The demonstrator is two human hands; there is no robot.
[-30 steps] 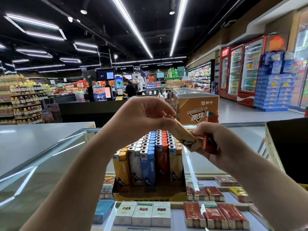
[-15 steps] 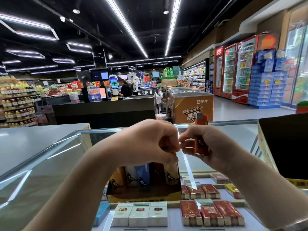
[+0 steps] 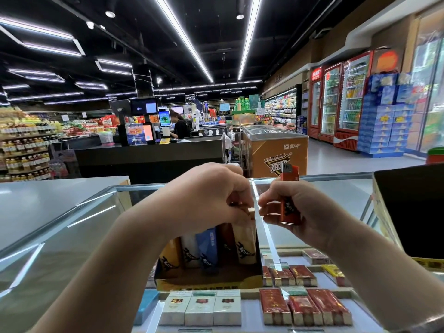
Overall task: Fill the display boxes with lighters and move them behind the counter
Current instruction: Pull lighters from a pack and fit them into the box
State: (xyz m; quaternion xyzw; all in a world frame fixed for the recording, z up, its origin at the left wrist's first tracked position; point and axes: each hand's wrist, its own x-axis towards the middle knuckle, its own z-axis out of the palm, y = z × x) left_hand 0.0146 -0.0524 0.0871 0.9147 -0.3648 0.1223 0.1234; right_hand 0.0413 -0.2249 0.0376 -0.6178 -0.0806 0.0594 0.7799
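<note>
we are filling the yellow-rimmed cardboard display box standing on the glass tabletop, and it is looking nearly full. our left hand is curling over the top of the upright plastic lighters, pinching the cream lighter at the right end of the front row into place. our right hand is gripping one red plastic lighter upright beside the box, waiting to go in. we are counting five lighters across the front row; rows behind are hidden. only one box is showing, and moving it behind the counter is not yet done.
</note>
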